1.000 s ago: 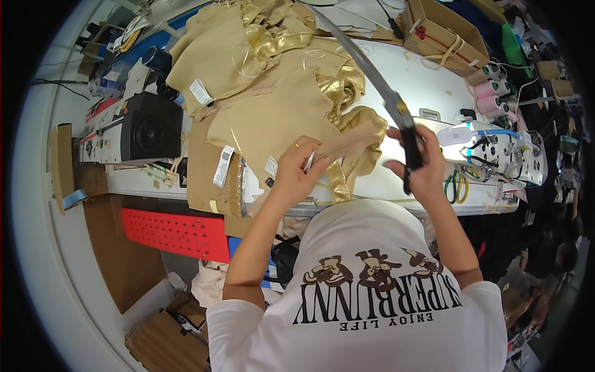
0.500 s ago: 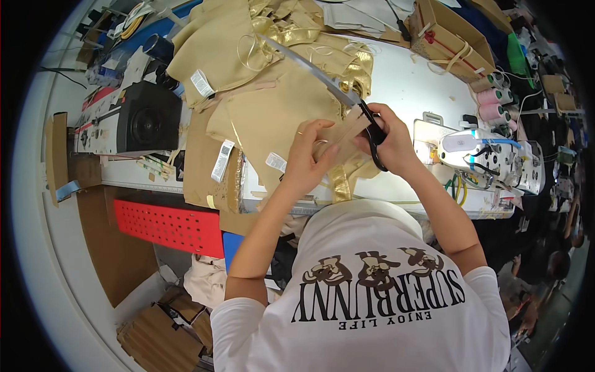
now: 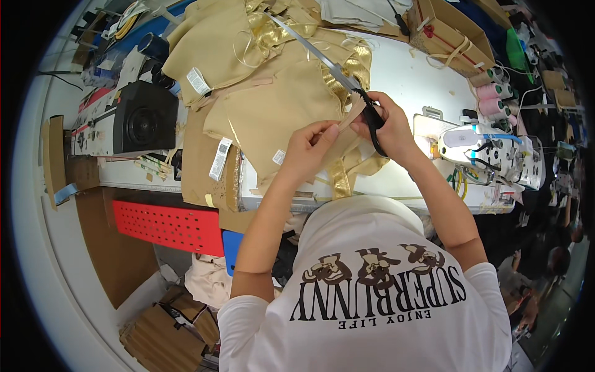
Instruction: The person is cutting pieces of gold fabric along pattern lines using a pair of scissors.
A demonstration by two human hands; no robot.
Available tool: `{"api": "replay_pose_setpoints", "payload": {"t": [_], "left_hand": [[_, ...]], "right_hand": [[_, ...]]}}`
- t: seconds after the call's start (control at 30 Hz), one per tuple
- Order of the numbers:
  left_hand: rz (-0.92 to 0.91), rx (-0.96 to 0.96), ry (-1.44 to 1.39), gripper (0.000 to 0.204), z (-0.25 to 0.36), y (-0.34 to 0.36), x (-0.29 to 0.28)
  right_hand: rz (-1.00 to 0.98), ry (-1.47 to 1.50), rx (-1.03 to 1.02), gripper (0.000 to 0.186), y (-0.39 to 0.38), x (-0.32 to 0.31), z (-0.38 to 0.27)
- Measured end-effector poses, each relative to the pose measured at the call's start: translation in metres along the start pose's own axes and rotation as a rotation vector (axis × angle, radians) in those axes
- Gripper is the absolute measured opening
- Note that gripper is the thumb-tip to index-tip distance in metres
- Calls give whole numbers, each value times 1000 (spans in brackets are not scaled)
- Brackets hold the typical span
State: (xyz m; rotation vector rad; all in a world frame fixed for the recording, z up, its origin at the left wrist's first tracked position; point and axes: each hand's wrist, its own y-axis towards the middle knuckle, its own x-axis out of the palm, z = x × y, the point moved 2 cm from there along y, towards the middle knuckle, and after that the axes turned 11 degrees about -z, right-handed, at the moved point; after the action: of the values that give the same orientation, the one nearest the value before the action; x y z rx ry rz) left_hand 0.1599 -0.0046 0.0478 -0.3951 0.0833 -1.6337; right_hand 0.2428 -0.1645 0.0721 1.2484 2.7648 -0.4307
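Note:
My left hand [image 3: 311, 150] is closed on the lower end of a narrow pinkish-beige fabric strip [image 3: 352, 113]. My right hand [image 3: 390, 130] grips large scissors by the black handle [image 3: 374, 124]; their long silver blades [image 3: 310, 46] point away to the upper left. The strip's far end lies by the pivot, and I cannot make out whether it is between the blades. Beneath both hands are piled beige garment pieces [image 3: 238, 121] with shiny gold parts [image 3: 356, 62] and white care labels [image 3: 221, 158], partly on a cardboard sheet [image 3: 198, 173].
A white sewing machine [image 3: 471, 146] and pink thread spools [image 3: 493, 93] stand right on the white table [image 3: 415, 74], below an open carton [image 3: 449, 34]. A black-cased device [image 3: 139, 121] is at left, a red perforated panel [image 3: 167, 226] below. Another person [image 3: 551, 266] is at the far right.
Since a second ago my right hand has swung the scissors left and up onto the fabric, beside the strip. My left hand has moved slightly right and up, still holding the strip.

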Motion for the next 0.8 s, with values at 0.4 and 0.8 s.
{"api": "replay_pose_setpoints", "payload": {"t": [0.4, 0.8], "left_hand": [[99, 100, -45, 21, -28, 0, 1], [194, 84, 11, 19, -29, -4, 14]], "right_hand": [[69, -95, -21, 47, -2, 8, 15], [196, -250, -59, 50, 3, 11, 11]]}}
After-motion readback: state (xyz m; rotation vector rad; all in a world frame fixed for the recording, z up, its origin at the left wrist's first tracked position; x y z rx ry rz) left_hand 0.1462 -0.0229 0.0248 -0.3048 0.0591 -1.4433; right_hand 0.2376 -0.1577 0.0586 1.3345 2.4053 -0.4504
